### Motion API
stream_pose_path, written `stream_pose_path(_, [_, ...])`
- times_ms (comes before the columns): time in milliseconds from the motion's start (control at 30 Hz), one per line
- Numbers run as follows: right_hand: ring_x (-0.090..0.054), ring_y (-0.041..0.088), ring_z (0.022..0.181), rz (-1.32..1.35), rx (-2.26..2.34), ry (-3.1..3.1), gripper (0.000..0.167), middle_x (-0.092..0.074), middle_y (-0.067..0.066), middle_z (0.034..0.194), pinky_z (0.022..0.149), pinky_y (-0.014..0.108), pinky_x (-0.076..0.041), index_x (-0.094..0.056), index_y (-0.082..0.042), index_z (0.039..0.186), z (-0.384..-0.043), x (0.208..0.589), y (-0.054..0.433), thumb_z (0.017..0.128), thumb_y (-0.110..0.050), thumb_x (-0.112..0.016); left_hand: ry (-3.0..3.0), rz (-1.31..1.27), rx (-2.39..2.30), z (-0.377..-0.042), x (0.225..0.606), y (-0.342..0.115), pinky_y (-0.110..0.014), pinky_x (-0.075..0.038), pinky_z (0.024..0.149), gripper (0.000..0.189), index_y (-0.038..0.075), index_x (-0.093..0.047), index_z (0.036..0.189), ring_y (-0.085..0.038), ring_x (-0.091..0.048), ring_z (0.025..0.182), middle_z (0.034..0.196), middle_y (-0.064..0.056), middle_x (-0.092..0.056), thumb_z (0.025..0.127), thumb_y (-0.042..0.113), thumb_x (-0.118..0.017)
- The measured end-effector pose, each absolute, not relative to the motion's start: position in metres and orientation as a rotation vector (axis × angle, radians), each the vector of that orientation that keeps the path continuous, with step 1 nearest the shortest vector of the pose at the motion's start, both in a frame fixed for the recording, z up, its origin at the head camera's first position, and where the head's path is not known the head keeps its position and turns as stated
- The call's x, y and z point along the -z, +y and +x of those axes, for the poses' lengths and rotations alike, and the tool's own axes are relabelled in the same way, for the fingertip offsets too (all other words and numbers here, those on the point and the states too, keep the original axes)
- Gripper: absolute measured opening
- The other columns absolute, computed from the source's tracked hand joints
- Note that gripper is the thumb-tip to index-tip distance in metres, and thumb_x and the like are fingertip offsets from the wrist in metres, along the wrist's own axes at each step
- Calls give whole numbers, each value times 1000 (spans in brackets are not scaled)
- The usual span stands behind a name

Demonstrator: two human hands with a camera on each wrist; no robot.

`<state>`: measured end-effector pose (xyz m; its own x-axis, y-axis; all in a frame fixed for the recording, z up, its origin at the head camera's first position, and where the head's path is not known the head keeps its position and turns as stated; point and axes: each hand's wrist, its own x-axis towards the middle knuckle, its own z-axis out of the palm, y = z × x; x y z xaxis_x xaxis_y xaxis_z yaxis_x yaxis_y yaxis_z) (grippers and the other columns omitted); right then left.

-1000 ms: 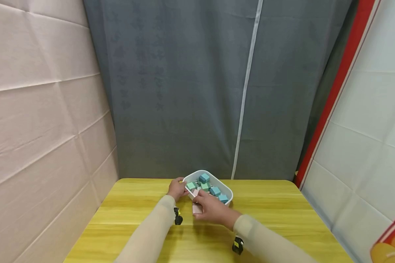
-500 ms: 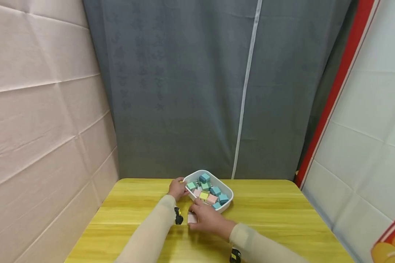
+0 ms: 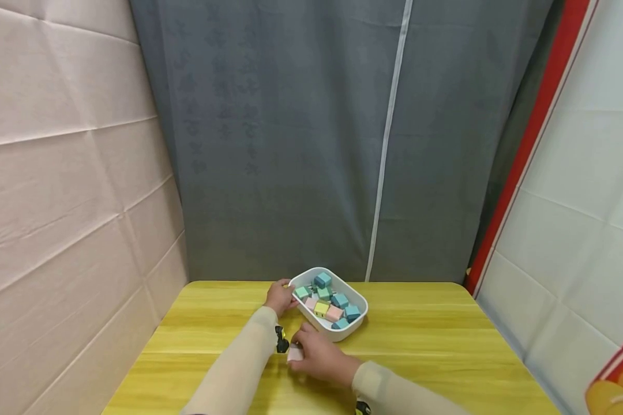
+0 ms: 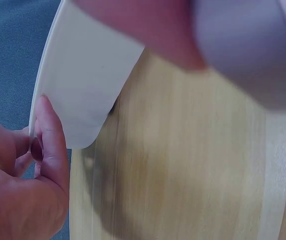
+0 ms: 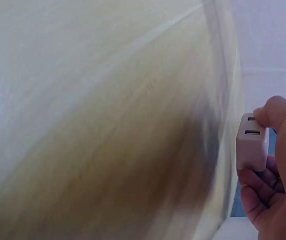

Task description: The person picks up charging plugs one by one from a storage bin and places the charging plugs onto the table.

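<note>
My right hand point(image 3: 323, 353) pinches a pale pink USB charger point(image 3: 295, 353) close over the table, in front of the bin. In the right wrist view, two USB ports show on the end of this charger point(image 5: 252, 145), with the thumb on top and fingers beneath. My left hand point(image 3: 278, 298) grips the left rim of a white plastic bin point(image 3: 350, 332); in the left wrist view its fingers lie along the outer wall point(image 4: 82, 75). Inside the bin lie several similar blocks, among them blue point(image 3: 322, 280), green point(image 3: 301, 293), yellow point(image 3: 321, 309) and pink point(image 3: 334, 314) ones.
The bin stands near the back edge of a yellow wood-grain table point(image 3: 420, 346). A grey curtain point(image 3: 291, 144) hangs behind it, with pale cloth walls point(image 3: 57, 202) at both sides. Each wrist wears a black strap device point(image 3: 281, 340).
My right hand has moved from over the bin's front edge toward me and left, carrying the pink charger and uncovering the blocks inside. The left hand and bin stay in place.
</note>
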<state>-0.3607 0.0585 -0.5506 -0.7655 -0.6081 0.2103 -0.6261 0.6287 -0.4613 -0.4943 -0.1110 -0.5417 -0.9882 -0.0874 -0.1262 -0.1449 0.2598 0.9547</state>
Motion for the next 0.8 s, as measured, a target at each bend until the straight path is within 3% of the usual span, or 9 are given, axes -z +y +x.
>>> stream_pose_path(233, [-52, 0, 85, 968, -1002, -2859, 40, -52, -11, 102, 77, 18, -53, -76, -10, 116, -356, 559, 49, 88, -34, -90, 2465, -218, -1884, -494, 541, -110, -30, -68, 75, 41, 1, -57, 156, -19, -71, 81, 108, -19, -70, 117, 17, -56])
stream_pose_path(567, [-52, 2, 82, 954, -1141, -2823, 32, -51, -9, 100, 71, 20, -50, -74, -14, 106, -354, 566, 39, 87, -32, -93, 2443, -230, -1911, -494, 540, -109, -30, -68, 73, 42, 1, -56, 156, -17, -69, 75, 102, -19, -68, 118, 16, -55])
stream_pose_path(800, [-52, 3, 82, 916, -1188, -2843, 35, -50, -9, 100, 72, 21, -50, -73, -12, 107, -355, 571, 34, 89, -34, -93, 2434, -233, -1909, -494, 540, -110, -30, -68, 75, 42, 1, -57, 156, -18, -72, 80, 107, -18, -70, 118, 18, -57])
